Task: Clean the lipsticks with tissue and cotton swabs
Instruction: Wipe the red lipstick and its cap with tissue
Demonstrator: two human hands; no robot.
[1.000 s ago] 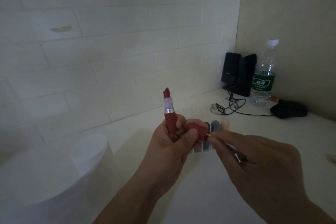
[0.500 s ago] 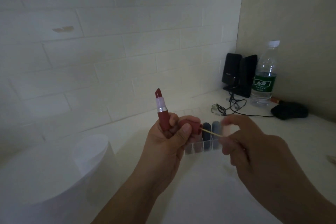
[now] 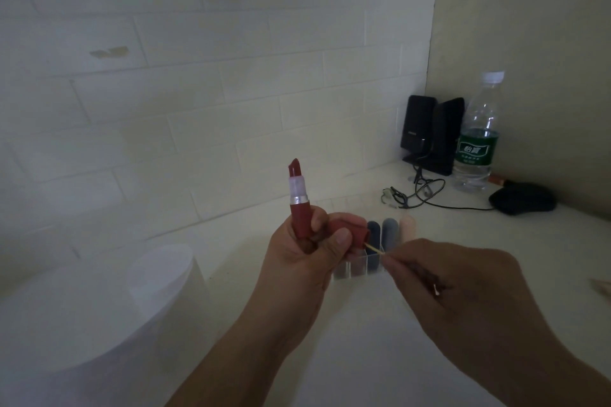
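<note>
The left hand [image 3: 297,261] holds two things at once. Its grip is curled round the red lipstick [image 3: 299,201], which stands upright out of the top of the fist, with the bullet wound up above a clear collar and a silver band. The thumb and fingers of the same hand also pinch the lipstick's red cap [image 3: 350,231], which lies sideways with its open end turned to the right.

The right hand [image 3: 463,294] pinches a thin wooden cotton swab [image 3: 375,249] between thumb and fingertips. The stick slants up to the left, and its far end reaches the mouth of the cap; the tip itself cannot be seen.

Just behind the hands, on the white counter [image 3: 380,357], stands a clear organiser [image 3: 358,269] with more lipsticks upright in it: two dark blue ones [image 3: 390,231] and a pale pink one [image 3: 407,225].

At the near left stands a roll of white tissue [image 3: 99,307].

In the far right corner are a pair of black speakers [image 3: 429,132] with a tangled cable [image 3: 420,193], and a clear water bottle [image 3: 477,135] with a white cap. Its green label bears white characters too small to read. A dark, rounded object [image 3: 522,200] lies on the counter just right of the bottle.
</note>
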